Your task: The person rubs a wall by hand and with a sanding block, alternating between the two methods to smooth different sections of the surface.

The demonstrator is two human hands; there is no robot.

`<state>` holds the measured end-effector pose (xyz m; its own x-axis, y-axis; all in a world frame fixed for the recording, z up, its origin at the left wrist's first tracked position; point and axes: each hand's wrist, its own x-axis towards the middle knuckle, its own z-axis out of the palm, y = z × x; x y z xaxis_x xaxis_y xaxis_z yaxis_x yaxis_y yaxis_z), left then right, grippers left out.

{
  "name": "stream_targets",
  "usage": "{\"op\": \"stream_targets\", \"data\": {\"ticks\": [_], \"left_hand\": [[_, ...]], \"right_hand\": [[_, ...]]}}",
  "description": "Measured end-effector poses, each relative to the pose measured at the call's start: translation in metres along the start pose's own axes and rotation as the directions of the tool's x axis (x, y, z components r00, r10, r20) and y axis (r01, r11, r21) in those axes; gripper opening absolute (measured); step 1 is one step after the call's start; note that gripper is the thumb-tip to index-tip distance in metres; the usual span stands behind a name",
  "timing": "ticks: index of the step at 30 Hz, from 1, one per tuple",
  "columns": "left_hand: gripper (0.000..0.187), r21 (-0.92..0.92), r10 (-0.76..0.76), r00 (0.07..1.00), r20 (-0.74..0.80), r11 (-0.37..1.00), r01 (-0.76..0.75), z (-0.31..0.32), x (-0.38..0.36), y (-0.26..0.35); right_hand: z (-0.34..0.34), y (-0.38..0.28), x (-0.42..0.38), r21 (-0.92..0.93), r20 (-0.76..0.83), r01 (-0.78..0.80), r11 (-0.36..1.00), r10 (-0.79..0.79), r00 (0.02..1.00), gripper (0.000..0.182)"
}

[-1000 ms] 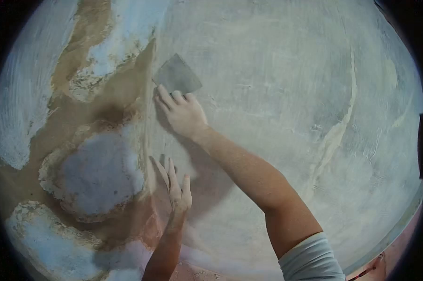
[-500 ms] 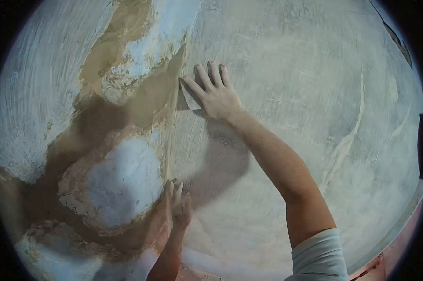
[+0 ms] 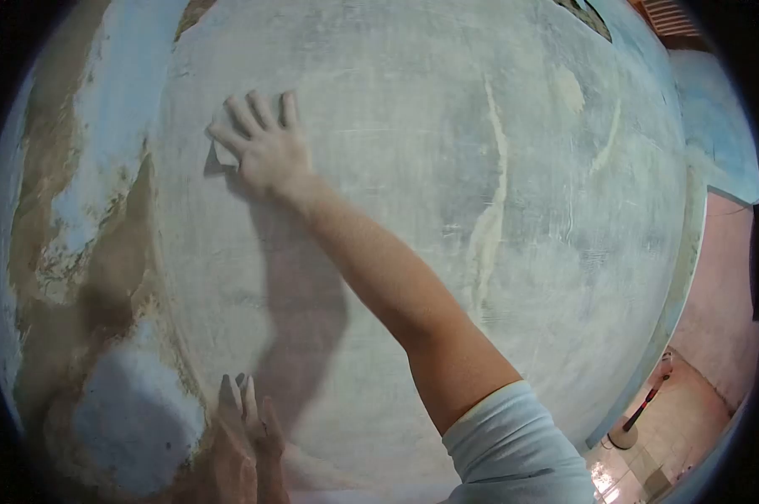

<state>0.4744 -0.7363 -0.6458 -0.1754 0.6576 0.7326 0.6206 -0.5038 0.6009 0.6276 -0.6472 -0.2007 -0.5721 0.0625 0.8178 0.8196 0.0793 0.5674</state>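
My right hand point(image 3: 270, 155) lies flat on a pale plastered wall point(image 3: 379, 244), its fingers spread. Under the thumb side it presses a piece of sandpaper point(image 3: 226, 156) to the plaster, and only a light, lifted corner shows. Lower down, my left hand point(image 3: 260, 424) is open, fingers stretched upward close to the wall, with nothing seen in it. A dark shadow of my right arm falls across the plaster between the two hands.
Left of the smooth plaster run a rough brown strip point(image 3: 115, 239) and a pale blue patch point(image 3: 136, 420). A raised cream streak point(image 3: 495, 202) marks the wall's right part. Past the wall's edge, a red and black pole point(image 3: 644, 407) stands above the tiled floor.
The view has swung right, bringing the floor and pole into sight. My right hand with the sandpaper has slid right, away from the brown strip's edge. My left hand stays low.
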Motion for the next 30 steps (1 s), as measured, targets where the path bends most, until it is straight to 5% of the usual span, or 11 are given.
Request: {"op": "stream_targets", "data": {"ticks": [2,11,17,20,24,30], "left_hand": [[0.058,-0.223,-0.022,1.0,0.014,0.974,0.025,0.016,0.002,0.014],[0.066,0.166,0.189,0.981,0.042,0.967,-0.193,0.087,0.03,0.131],[0.068,0.476,0.472,0.88,-0.051,0.786,-0.394,0.143,0.058,0.191],[0.069,0.559,0.451,0.892,-0.03,0.748,-0.359,0.154,0.086,0.238],[0.071,0.516,0.669,0.727,-0.157,0.683,-0.517,0.178,0.132,0.276],[0.07,0.586,0.712,0.695,-0.103,0.608,-0.536,0.191,0.161,0.382]], "right_hand": [[0.0,0.066,0.008,-0.051,-0.117,-0.116,0.992,0.11,0.987,0.065],[-0.087,0.333,-0.095,-0.166,-0.247,-0.479,0.862,0.434,0.866,0.06],[-0.146,0.465,-0.231,-0.181,-0.223,-0.616,0.767,0.578,0.785,0.07],[-0.17,0.501,-0.318,-0.146,-0.217,-0.69,0.709,0.657,0.722,0.065],[-0.191,0.519,-0.455,-0.194,-0.18,-0.78,0.595,0.76,0.625,0.062],[-0.22,0.48,-0.623,-0.081,-0.136,-0.905,0.418,0.895,0.425,0.064]]}}
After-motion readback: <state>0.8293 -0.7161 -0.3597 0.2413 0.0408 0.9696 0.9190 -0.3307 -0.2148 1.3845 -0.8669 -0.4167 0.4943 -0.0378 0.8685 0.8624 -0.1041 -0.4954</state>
